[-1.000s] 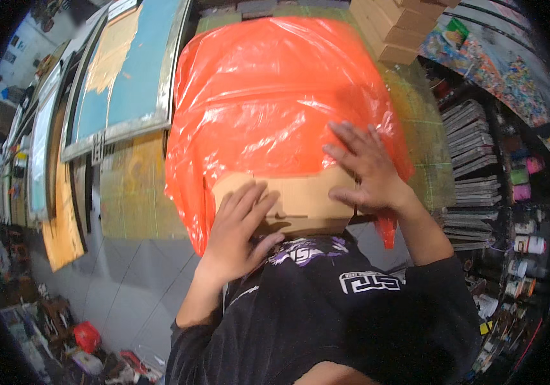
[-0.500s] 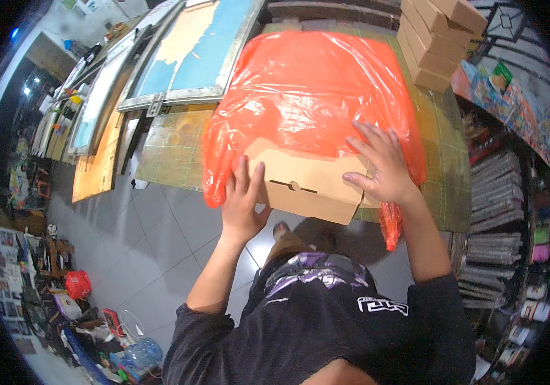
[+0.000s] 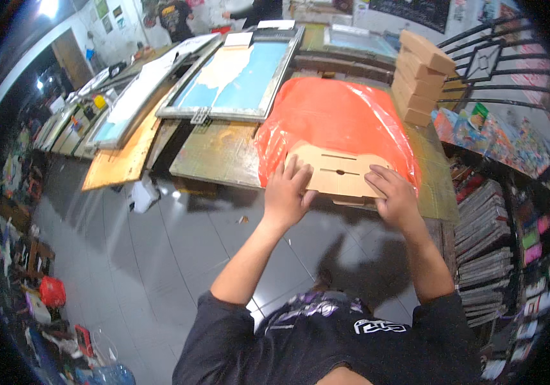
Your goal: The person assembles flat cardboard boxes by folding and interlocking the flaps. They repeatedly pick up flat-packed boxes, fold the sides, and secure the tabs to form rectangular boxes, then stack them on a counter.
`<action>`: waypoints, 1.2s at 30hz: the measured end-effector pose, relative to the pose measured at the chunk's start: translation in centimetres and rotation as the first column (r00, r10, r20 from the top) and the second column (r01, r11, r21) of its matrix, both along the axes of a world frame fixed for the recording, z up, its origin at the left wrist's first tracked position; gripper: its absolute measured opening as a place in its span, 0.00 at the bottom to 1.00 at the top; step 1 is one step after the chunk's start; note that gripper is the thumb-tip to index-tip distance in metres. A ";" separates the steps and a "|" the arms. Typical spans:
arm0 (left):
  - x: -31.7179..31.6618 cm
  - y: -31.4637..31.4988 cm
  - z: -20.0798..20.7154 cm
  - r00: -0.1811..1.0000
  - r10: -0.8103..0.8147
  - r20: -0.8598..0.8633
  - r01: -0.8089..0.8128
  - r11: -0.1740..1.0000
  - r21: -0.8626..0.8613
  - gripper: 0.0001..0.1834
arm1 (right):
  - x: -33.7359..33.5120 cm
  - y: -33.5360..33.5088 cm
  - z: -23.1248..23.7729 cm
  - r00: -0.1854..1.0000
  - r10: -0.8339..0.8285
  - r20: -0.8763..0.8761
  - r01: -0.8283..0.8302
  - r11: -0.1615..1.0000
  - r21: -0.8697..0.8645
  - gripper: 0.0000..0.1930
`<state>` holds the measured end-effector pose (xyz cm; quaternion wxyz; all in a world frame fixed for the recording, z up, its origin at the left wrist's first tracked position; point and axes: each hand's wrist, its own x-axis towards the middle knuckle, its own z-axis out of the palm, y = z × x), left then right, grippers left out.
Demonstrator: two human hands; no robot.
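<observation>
A brown cardboard box (image 3: pixel 339 174) lies at the near edge of a red plastic bag on the table. Its panel facing me has narrow slots and a round notch. My left hand (image 3: pixel 287 192) grips the left end, fingers over the top and thumb along the near edge. At the other end, my right hand (image 3: pixel 395 196) holds the right edge, fingers bent over its corner. The red plastic bag (image 3: pixel 345 109) spreads flat and shiny behind the box; what is under or in it is hidden.
Stacked brown boxes (image 3: pixel 419 80) stand at the table's far right. A framed screen (image 3: pixel 236 74) with blue mesh lies to the left of the bag. Below the table's right side are racks of stacked sheets (image 3: pixel 485 221). Other people (image 3: pixel 175 18) stand at the back.
My right hand has moved from spread above the box to its right edge. The box's slotted panel now faces up toward me. The view has tilted upward, showing more of the room.
</observation>
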<state>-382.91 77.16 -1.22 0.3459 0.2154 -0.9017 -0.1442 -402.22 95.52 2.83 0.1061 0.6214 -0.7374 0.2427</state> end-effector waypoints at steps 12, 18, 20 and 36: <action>27.3 7.7 -5.5 0.986 0.159 -0.040 -0.128 0.901 0.415 0.39 | 7.6 5.6 -2.9 0.984 -0.155 -0.089 0.112 0.922 -0.371 0.24; 32.1 11.5 -4.9 0.979 0.201 0.035 -0.183 0.792 0.582 0.37 | 1.0 10.3 -7.4 0.868 -0.497 0.005 0.461 0.802 -0.379 0.23; 33.4 12.4 -4.9 0.978 0.205 0.050 -0.190 0.756 0.627 0.37 | 1.4 10.3 -6.8 0.900 -0.435 0.016 0.391 0.792 -0.469 0.23; 29.4 10.5 -8.3 0.961 0.200 -0.192 0.151 0.202 0.968 0.37 | 14.8 8.5 -11.4 0.920 -0.261 0.294 0.390 0.698 -0.601 0.16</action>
